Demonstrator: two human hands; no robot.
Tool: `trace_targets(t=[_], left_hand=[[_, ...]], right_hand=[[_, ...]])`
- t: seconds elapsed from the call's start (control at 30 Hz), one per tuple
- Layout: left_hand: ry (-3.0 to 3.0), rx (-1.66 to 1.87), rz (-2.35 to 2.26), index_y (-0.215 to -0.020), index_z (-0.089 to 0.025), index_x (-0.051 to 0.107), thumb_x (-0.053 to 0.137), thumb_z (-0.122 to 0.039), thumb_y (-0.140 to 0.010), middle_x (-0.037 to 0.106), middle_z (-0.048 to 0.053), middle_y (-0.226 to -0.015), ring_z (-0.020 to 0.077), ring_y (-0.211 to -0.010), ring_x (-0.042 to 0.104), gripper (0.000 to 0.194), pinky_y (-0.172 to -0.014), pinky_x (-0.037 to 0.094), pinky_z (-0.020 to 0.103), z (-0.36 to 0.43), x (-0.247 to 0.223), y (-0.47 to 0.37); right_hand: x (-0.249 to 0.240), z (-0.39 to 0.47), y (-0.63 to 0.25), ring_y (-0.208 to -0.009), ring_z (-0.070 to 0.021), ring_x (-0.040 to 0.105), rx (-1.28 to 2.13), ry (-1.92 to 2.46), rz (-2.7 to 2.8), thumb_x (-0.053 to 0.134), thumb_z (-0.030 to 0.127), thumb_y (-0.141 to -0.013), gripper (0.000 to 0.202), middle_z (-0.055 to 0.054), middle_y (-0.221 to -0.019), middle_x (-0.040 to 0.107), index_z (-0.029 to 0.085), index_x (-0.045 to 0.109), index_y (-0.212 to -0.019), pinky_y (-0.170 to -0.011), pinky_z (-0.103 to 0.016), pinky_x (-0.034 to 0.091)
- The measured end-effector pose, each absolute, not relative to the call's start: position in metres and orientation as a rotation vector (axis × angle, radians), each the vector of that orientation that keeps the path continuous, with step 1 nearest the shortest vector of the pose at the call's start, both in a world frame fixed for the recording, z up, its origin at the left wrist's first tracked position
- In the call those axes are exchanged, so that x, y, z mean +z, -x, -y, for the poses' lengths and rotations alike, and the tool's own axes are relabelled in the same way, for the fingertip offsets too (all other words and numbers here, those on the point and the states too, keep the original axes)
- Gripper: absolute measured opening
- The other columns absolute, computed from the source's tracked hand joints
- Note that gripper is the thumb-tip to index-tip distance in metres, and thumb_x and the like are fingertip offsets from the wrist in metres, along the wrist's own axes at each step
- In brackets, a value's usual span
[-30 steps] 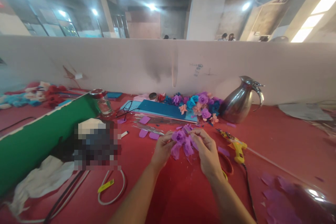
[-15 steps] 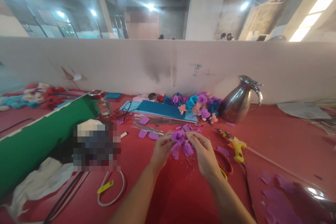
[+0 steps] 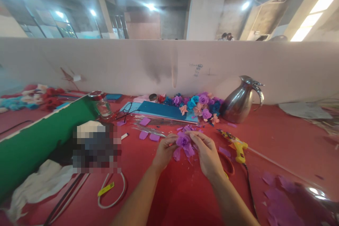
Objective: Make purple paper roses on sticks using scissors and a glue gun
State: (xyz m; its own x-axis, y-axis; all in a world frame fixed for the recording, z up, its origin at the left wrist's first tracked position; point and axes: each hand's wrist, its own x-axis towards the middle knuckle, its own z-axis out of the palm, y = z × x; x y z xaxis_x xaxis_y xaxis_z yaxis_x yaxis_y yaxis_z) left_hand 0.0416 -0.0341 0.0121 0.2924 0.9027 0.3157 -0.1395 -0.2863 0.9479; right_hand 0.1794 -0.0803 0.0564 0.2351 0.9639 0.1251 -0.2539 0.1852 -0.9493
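Between my two hands is a purple paper flower (image 3: 184,141) with a rolled centre and loose petals around it. My left hand (image 3: 166,150) pinches its left edge. The fingers of my right hand (image 3: 205,148) are closed on the petals at its upper right. Purple petals (image 3: 177,154) show just below the flower, and more scraps lie behind it on the red table (image 3: 174,197). Several cut purple petals (image 3: 154,137) lie left of my hands, beside a bundle of thin wires (image 3: 148,129).
A yellow glue gun (image 3: 240,150) and red-handled scissors (image 3: 228,164) lie right of my hands. Behind stand a metal jug (image 3: 238,102), finished paper flowers (image 3: 202,106) and a glass jar (image 3: 103,106). A looped white cable (image 3: 124,190) and green board (image 3: 47,134) are left.
The flower has shifted slightly right and turned, its centre now facing me more. Both hands stay closed on it, with my right fingers moved a little over its top edge.
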Motion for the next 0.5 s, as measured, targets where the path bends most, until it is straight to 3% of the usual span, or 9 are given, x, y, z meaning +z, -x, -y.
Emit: trace_targets(t=[0.13,0.33,0.5], left_hand=[[-1.367,1.250,-0.742,-0.070,-0.019,0.076,0.071,-0.035,-0.074,0.067,0.006,-0.076,0.0195,-0.077,0.057,0.017,-0.074,0.043,0.031,0.034,0.012,-0.042],[-1.119,1.343,-0.767,-0.074,-0.018,0.076,0.075,-0.028,-0.068,0.071,0.003,-0.076,0.0180,-0.075,0.060,0.012,-0.078,0.045,0.032,0.034,0.015,-0.043],[-1.011,1.304,-0.792,-0.075,-0.016,0.076,0.075,-0.026,-0.068,0.071,0.003,-0.069,0.0172,-0.071,0.061,0.013,-0.077,0.046,0.032,0.034,0.015,-0.043]], right_hand=[[0.054,0.079,-0.180,-0.076,-0.0173,0.061,1.056,0.957,0.760,0.070,0.043,-0.072,0.022,-0.004,-0.081,0.070,0.023,0.075,-0.080,-0.070,-0.028,0.046],[0.048,0.074,-0.180,-0.064,-0.0157,0.055,1.059,1.047,0.646,0.074,0.044,-0.064,0.025,-0.003,-0.068,0.066,0.020,0.073,-0.069,-0.060,-0.027,0.043],[0.044,0.074,-0.171,-0.061,-0.0150,0.051,1.087,1.084,0.871,0.071,0.042,-0.066,0.022,0.000,-0.061,0.059,0.021,0.067,-0.061,-0.061,-0.027,0.040]])
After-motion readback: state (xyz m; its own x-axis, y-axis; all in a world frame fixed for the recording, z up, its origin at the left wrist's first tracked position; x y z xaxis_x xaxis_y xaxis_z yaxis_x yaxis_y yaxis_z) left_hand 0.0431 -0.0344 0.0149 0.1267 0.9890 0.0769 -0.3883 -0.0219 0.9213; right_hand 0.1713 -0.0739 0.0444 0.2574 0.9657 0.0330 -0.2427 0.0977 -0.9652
